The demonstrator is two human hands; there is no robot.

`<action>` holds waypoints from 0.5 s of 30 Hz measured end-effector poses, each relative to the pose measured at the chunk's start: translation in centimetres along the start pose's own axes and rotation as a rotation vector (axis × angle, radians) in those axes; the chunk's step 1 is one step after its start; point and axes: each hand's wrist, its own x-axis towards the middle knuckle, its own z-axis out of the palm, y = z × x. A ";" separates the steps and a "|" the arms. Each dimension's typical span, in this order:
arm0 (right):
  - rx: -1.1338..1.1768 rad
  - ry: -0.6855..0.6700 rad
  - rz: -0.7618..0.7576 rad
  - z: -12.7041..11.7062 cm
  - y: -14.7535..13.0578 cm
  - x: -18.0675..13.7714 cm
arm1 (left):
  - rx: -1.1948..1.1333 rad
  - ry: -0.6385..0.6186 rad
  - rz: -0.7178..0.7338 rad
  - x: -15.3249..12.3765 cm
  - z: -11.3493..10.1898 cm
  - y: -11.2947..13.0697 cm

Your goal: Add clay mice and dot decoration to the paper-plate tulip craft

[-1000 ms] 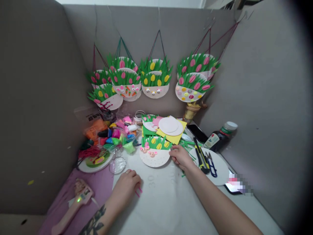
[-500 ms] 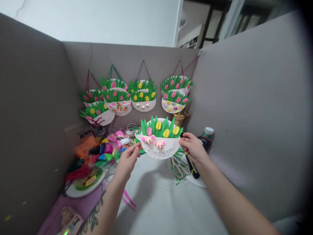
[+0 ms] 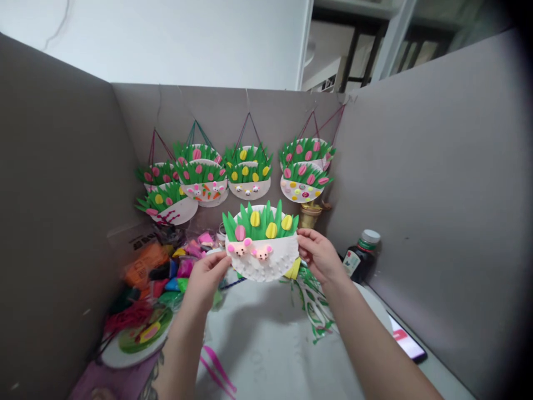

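Note:
Held up before me is a paper-plate flower basket (image 3: 278, 265), its white lower half dotted with small raised white bumps. Green paper leaves with yellow and pink paper blooms rise from it. Two peach clay animal heads with pink ears (image 3: 262, 253) sit on its front. My left hand (image 3: 208, 272) pinches the left edge, and my right hand (image 3: 318, 253) grips the right edge between thumb and fingers. Behind, several similar plate baskets (image 3: 250, 189) hang by strings on the grey back panel.
Left on the table are colourful clay packets (image 3: 175, 272) and a white plate (image 3: 120, 360) bearing a green disc. Pink strips (image 3: 217, 369) lie in front. Green paper scraps (image 3: 310, 289), a dark bottle (image 3: 361, 258) and a phone (image 3: 410, 339) are at right. Grey panels enclose three sides.
The held basket has shifted left and slightly down in view, still between both hands. The view has moved too, and the phone at right now shows.

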 end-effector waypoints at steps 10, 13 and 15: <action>-0.074 -0.033 0.118 -0.8 2.2 0.1 | 0.017 0.009 -0.087 0.7 -0.1 -1.1; -0.082 0.045 0.114 -2.6 2.7 0.6 | 0.045 0.045 -0.076 0.7 -0.3 -1.1; -0.075 0.118 0.103 -4.3 3.1 0.7 | 0.035 0.142 -0.021 0.6 -0.9 -0.8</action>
